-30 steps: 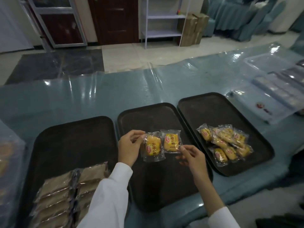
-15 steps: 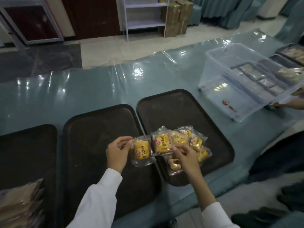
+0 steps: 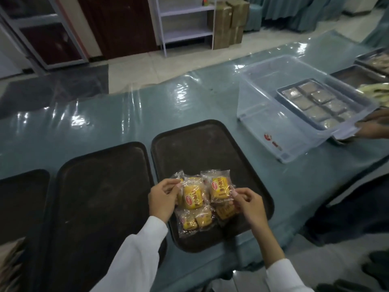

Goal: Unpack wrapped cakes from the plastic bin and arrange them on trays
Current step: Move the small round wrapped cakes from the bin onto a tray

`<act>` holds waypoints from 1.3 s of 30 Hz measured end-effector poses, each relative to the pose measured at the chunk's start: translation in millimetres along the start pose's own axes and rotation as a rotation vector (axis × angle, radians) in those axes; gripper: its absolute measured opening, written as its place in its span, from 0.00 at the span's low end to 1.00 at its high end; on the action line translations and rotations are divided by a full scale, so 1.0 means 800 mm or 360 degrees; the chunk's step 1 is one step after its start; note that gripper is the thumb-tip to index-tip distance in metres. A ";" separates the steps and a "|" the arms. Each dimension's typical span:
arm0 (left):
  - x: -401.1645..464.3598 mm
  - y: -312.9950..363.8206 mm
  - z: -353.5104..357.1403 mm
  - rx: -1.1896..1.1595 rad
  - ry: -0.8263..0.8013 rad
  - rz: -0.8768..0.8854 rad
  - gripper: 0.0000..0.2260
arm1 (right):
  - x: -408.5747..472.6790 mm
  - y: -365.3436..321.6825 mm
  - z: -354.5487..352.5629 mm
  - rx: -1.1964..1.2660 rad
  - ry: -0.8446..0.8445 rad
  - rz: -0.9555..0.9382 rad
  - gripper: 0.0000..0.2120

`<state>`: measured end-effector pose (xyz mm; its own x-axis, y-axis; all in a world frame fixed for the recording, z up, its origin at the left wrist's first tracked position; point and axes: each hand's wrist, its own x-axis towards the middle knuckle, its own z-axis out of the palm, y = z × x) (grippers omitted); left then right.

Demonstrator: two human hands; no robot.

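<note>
Two white-sleeved hands over a dark tray (image 3: 210,144): the left hand (image 3: 163,198) pinches one wrapped yellow cake (image 3: 192,197), the right hand (image 3: 248,202) pinches another cake (image 3: 220,189), both just above a small pile of cakes (image 3: 195,221) on the tray's near half. Far right, a clear plastic bin (image 3: 273,131) sits on the blue-covered table (image 3: 105,114)

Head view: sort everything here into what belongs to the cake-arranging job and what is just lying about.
Job: left hand and right hand, each pinching a wrapped cake; pile of cakes; right tray; middle tray; clear plastic bin.

Lying about: white shelf unit; cardboard boxes; another person's hand at the bin.
</note>
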<state>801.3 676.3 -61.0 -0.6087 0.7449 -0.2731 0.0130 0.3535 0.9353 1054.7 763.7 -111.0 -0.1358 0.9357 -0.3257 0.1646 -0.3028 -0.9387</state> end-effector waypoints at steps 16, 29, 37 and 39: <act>0.063 0.021 0.147 0.0307 -0.0265 0.0016 0.06 | 0.079 0.064 -0.107 -0.0237 0.0110 0.0291 0.03; 0.121 0.013 0.227 0.0399 -0.0381 -0.0078 0.08 | 0.123 0.059 -0.176 -0.1005 -0.0111 0.0326 0.06; 0.132 -0.002 0.241 0.0524 -0.0346 -0.0119 0.04 | 0.134 0.034 -0.155 -0.0921 -0.0047 0.0125 0.07; 0.133 -0.001 0.238 0.0560 -0.0404 -0.0143 0.03 | 0.134 0.029 -0.146 -0.0900 -0.0062 0.0108 0.08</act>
<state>887.6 863.2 -133.7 -0.4062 0.8022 -0.4375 0.2647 0.5616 0.7839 1158.0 878.2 -154.4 -0.1407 0.9068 -0.3973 0.6699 -0.2082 -0.7126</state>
